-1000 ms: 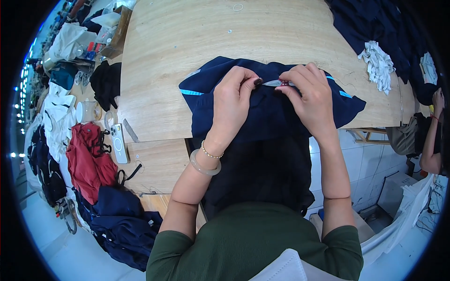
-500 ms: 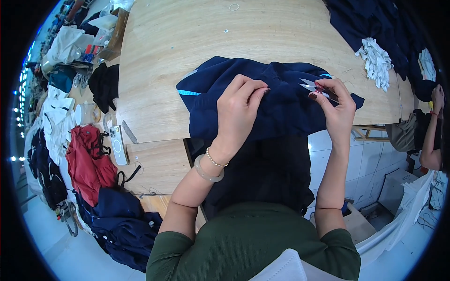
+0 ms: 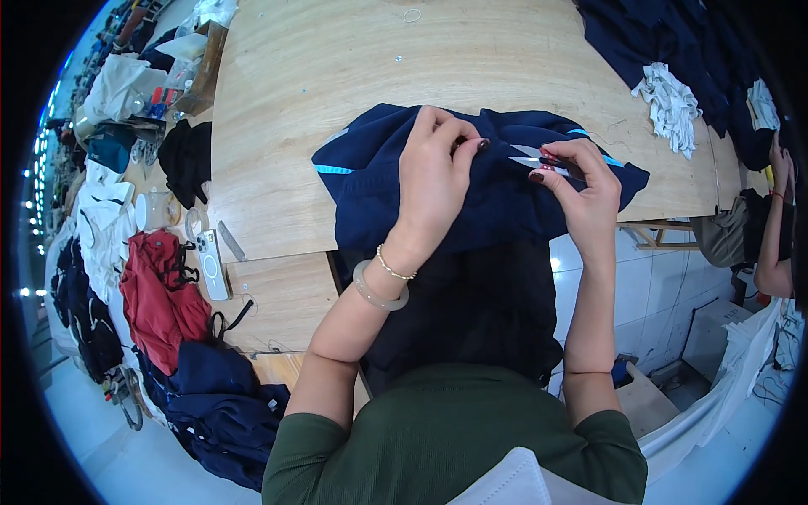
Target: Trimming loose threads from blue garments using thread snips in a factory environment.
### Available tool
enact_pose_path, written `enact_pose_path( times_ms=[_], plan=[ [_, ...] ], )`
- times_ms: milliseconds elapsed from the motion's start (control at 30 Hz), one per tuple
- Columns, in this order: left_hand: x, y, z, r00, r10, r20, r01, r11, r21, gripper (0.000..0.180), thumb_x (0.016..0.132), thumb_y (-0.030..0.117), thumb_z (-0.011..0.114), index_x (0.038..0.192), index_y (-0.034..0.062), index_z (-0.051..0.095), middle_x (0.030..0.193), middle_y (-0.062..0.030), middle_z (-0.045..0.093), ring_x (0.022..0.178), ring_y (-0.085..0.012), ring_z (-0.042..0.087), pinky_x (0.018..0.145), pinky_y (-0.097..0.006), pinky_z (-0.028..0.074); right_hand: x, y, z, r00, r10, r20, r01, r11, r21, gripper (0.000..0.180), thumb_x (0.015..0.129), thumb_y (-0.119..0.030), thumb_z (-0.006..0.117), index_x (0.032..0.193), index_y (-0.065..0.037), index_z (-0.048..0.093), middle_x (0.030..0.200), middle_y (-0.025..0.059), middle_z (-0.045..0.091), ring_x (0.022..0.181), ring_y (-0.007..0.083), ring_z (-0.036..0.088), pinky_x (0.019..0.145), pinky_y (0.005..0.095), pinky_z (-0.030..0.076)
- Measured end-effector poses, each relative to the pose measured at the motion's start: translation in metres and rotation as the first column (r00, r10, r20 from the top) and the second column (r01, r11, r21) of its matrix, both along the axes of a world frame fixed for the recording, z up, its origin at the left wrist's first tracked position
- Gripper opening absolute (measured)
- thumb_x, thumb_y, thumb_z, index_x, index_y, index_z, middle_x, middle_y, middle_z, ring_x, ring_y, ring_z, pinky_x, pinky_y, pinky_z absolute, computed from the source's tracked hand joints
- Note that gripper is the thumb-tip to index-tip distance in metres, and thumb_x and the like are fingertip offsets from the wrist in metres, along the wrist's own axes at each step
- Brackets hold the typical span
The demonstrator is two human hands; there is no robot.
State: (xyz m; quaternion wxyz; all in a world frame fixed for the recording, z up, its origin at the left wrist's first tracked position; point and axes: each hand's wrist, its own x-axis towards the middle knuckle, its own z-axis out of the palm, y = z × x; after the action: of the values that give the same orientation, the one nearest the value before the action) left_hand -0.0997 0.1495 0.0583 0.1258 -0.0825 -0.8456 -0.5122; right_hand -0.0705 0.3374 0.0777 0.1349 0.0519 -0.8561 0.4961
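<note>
Left hand (image 3: 433, 181) sits palm-down on the navy garment (image 3: 396, 181), wrist bent, fingers curled, thumb and forefinger pinched shut on a fold of the fabric near its top edge. Pale bangle and thin bead bracelet on that wrist. Right hand (image 3: 585, 198) is raised just beside it, fingers closed around small silver thread snips (image 3: 539, 160), blades pointing left toward the left fingertips, tips almost at the pinched fold. Both forearms come up from the lower edge, elbows tucked, person in a green top. The garment lies bunched at the near edge of the wooden table (image 3: 337, 76), light-blue piping showing on both sides, lower part hanging off the edge toward the person's lap. Containers: cardboard box (image 3: 202, 71) at the far-left table corner, contents too small to tell beyond some pale stuff; a clear jar or cup (image 3: 151, 210) on the lower left bench, contents unreadable. Same bench has a white phone (image 3: 212, 265), a black cloth (image 3: 187, 160), a red garment (image 3: 160, 299) and a heap of navy garments (image 3: 215, 404) below it. White rag bundle (image 3: 669, 105) on the table's right side, more navy pieces (image 3: 648, 42) beyond it. Another person's arm (image 3: 774, 227) at the far right edge, well apart.
</note>
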Motion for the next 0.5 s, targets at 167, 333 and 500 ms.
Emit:
enact_pose_path(
  times_ms=[167, 333, 500],
  plan=[
    [-0.013, -0.012, -0.005, 0.996, -0.028, 0.088, 0.016, 0.991, 0.136, 0.004, 0.089, 0.002, 0.063, 0.089, -0.0016, 0.064, 0.082, -0.004, 0.066, 0.074, -0.0089, 0.062, 0.064, -0.022, 0.049, -0.01, -0.014, 0.002, 0.992, 0.075, -0.103, -0.057, 0.984, 0.17, 0.02, 0.071, -0.005, 0.076, 0.087, 0.0, 0.065, 0.081, 0.0054, 0.063, 0.075, 0.0206, 0.055, 0.067, 0.0296, 0.044],
    [-0.016, -0.014, 0.0, 0.976, -0.064, 0.206, -0.001, 0.954, 0.3, 0.003, 0.09, -0.003, 0.057, 0.089, -0.0049, 0.059, 0.076, -0.0097, 0.067, 0.069, -0.0128, 0.065, 0.062, -0.025, 0.051, -0.017, -0.021, -0.001, 0.977, 0.128, -0.169, -0.064, 0.938, 0.34, 0.019, 0.07, -0.006, 0.076, 0.084, -0.001, 0.064, 0.079, 0.006, 0.062, 0.076, 0.023, 0.055, 0.069, 0.0322, 0.044],
    [-0.015, -0.021, -0.001, 0.972, -0.094, 0.217, 0.003, 0.923, 0.386, 0.003, 0.091, -0.004, 0.056, 0.089, -0.0046, 0.058, 0.078, -0.0076, 0.066, 0.069, -0.0092, 0.061, 0.062, -0.022, 0.05, -0.017, -0.021, -0.005, 0.977, 0.133, -0.169, -0.075, 0.948, 0.309, 0.02, 0.07, -0.008, 0.077, 0.084, -0.002, 0.064, 0.077, 0.0054, 0.061, 0.074, 0.0232, 0.053, 0.067, 0.0325, 0.043]
  ],
)
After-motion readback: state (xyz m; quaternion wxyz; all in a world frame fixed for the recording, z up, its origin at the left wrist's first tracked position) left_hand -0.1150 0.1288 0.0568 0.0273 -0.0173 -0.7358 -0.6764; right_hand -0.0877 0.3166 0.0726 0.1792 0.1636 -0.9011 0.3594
